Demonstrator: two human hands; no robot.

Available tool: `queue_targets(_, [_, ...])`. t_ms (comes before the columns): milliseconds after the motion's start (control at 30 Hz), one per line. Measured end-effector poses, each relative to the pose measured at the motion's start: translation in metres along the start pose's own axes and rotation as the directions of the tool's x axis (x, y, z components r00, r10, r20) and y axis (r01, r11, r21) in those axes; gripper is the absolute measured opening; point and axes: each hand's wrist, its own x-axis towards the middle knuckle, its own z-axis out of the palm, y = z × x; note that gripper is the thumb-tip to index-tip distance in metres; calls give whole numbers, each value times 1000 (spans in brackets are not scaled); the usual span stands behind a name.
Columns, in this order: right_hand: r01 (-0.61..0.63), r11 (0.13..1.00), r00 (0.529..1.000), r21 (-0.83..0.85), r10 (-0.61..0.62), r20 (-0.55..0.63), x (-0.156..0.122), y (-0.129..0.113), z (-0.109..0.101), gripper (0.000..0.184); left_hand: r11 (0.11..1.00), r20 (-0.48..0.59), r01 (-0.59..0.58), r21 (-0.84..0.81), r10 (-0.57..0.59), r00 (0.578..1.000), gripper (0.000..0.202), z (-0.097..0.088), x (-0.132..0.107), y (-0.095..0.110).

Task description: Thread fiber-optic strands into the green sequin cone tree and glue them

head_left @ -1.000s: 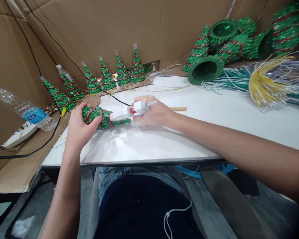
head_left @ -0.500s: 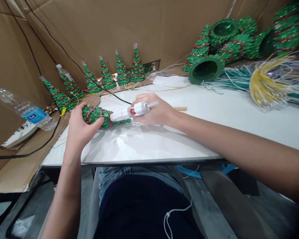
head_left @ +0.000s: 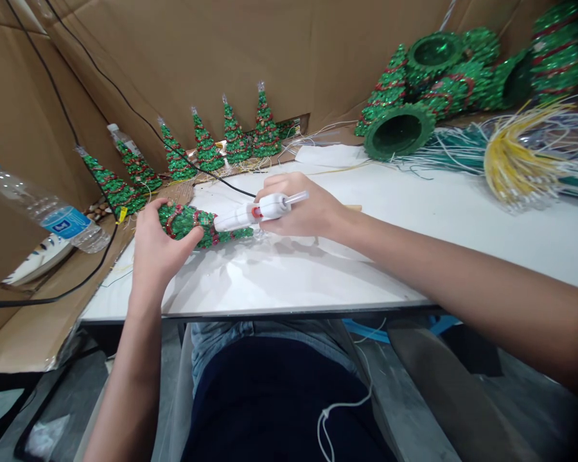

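A small green Christmas tree ornament [head_left: 185, 221] with red garland lies on its side on the white tabletop [head_left: 270, 282], tip to the right. My left hand [head_left: 161, 240] is closed around its wide end, thumb on the near side. In my right hand [head_left: 296, 202] is a white hot glue gun [head_left: 243, 216] with a clear glue stick [head_left: 297, 199] poking out of its back. The gun's front end is over the middle of the tree; whether it touches, I cannot tell. My right fingers wrap round the gun's handle, which they mostly hide.
Several finished-looking trees [head_left: 231, 138] stand along the cardboard wall. Larger green trees [head_left: 399, 131] are heaped at the back right, beside bundled yellow and white wires [head_left: 510, 160]. A plastic bottle [head_left: 67, 221] leans at left. A black cord [head_left: 212, 173] runs to the gun.
Very little differs. My right hand and the glue gun have shifted slightly, the back end of the gun a little higher. My left hand keeps its hold on the tree.
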Motion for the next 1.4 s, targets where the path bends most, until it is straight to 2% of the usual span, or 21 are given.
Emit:
queue_targets(233, [11,998,1000,-56,-10,13,-1,-1,-2,11,1000,-2,-23,5,23,1000,60,0,0,-2])
queue_targets(367, [80,986,997,-148,-77,23,-3,-1,-5,14,1000,7,-15,5,15,1000,59,0,0,-4])
queue_targets(600, [127,870,992,-477,-111,62,-4,-9,-5,23,1000,18,-3,0,3,1000,57,-2,1,-4])
queue_targets(733, [155,828,988,-539,-127,90,-4,-11,-8,26,1000,25,7,-8,-7,1000,57,-2,1,-4])
queue_targets(867, [121,824,993,-553,-107,56,-4,-6,-14,29,1000,25,1,-20,0,1000,57,-3,1,-6])
queue_targets(1033, [2,850,1000,-526,-1,1,-2,3,-20,27,999,46,-1,-41,3,999,58,-5,1,-7])
queue_targets(1133, [-81,843,993,-532,111,26,-2,13,-20,25,999,75,-17,-48,21,997,63,-8,0,-8])
queue_targets(1233, [-153,809,976,-568,213,41,-1,27,-17,32,997,95,-48,-54,53,994,69,-9,0,-12])
queue_targets(1400, [-184,775,952,-605,294,88,6,41,-7,41,995,116,-86,-55,92,989,74,-12,-1,-16])
